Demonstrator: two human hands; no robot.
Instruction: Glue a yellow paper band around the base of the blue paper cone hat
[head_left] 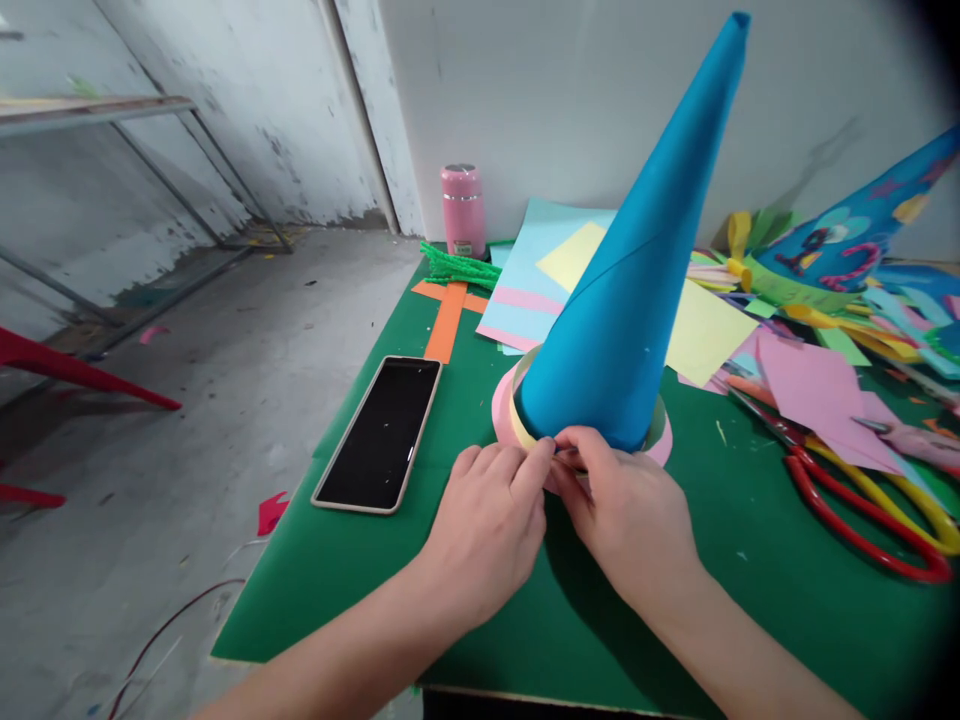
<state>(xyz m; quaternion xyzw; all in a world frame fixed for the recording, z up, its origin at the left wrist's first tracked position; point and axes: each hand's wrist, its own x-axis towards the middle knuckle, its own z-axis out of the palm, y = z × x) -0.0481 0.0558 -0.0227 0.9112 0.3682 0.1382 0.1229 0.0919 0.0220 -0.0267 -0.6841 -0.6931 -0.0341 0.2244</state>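
Blue paper cone (630, 280), point upward within a pink-and-yellow paper band (505, 408) on the green tabletop (765, 600). Left hand (489, 525) and right hand (637, 520) pinch the band's near edge. Probably light, easily creased; best held low.

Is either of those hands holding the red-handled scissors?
No: the left hand and right hand are both at the base of the blue cone; the scissors lie apart, to the right.

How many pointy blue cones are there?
2: a plain cone right of the middle, and a decorated cone at the far right, reaching the picture's edge. More may be hidden there.
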